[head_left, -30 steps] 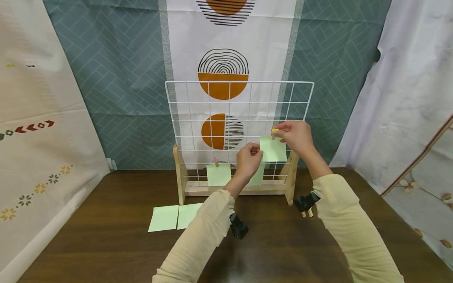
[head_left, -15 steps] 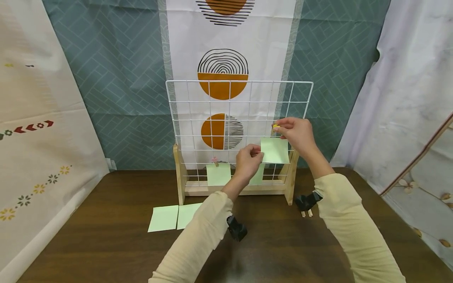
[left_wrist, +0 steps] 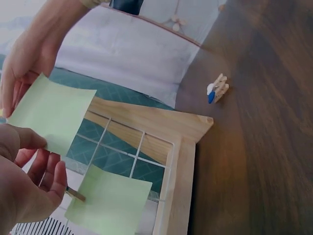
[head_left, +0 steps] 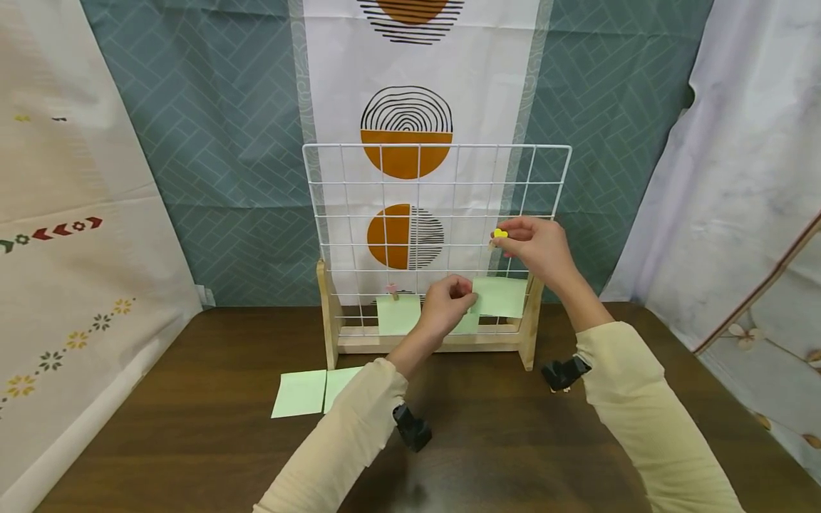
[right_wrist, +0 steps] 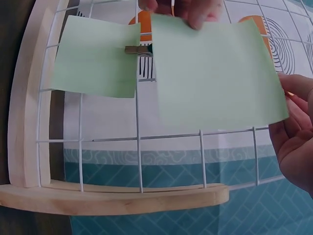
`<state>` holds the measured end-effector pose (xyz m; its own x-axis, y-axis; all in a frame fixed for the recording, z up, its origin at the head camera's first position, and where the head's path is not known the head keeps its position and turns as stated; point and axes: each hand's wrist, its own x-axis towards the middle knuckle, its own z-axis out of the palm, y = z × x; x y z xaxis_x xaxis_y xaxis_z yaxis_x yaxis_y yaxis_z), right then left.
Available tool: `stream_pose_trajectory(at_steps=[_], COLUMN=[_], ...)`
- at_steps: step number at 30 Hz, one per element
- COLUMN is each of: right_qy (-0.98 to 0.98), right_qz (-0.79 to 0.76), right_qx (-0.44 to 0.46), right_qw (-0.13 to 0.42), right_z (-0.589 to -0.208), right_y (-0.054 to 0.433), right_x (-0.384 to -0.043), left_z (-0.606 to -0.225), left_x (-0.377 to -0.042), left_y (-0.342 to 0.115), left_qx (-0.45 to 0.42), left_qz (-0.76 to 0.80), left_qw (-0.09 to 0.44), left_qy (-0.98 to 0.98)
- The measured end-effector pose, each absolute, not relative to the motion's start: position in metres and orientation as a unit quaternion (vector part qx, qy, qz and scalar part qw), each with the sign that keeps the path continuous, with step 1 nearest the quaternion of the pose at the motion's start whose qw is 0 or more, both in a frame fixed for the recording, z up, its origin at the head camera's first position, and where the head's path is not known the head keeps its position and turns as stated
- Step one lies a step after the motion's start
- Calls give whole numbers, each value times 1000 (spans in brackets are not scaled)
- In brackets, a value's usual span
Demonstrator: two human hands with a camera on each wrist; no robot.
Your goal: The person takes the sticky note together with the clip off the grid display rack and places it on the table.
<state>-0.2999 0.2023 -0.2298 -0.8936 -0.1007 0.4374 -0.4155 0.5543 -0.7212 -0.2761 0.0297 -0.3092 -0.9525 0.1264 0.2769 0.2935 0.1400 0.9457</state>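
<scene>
A pale green paper note (head_left: 500, 297) is pinched at its left edge by my left hand (head_left: 442, 306), in front of the white wire grid (head_left: 418, 183). Above it my right hand (head_left: 540, 248) pinches a small wooden clothespin with a yellow flower-like top (head_left: 499, 234), apart from the paper in the head view. Lower on the grid hangs another green note (head_left: 398, 315) under a pink-topped clothespin (head_left: 393, 289). A further note (left_wrist: 112, 203), held by a wooden clothespin (right_wrist: 138, 49), is partly hidden behind the held paper and left hand in the head view.
Wooden feet (head_left: 529, 328) support the grid on the dark table (head_left: 160, 442). Two green notes (head_left: 298, 393) lie at the left, one partly under the left sleeve. Several clothespins (left_wrist: 217, 89), one with blue on it, rest on the table to the right.
The held note has gone down in the left hand, away from the clothespin that was at its top edge. The right hand first rose slightly and stays high with the clothespin.
</scene>
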Motion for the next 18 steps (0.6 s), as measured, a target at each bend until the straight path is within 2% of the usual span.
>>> stream_pose_trajectory(at_steps=[10, 18], right_qy=[-880, -882], right_qz=[426, 414], right_qx=[135, 135], right_qw=[160, 183], right_z=[-239, -251], right_y=[208, 215], right_x=[-293, -290], left_z=[-317, -324], left_x=[-263, -257], left_y=[11, -11], left_qx=[-159, -164], left_qz=[-653, -655], left_qw=[12, -19], left_qy=[-740, -738])
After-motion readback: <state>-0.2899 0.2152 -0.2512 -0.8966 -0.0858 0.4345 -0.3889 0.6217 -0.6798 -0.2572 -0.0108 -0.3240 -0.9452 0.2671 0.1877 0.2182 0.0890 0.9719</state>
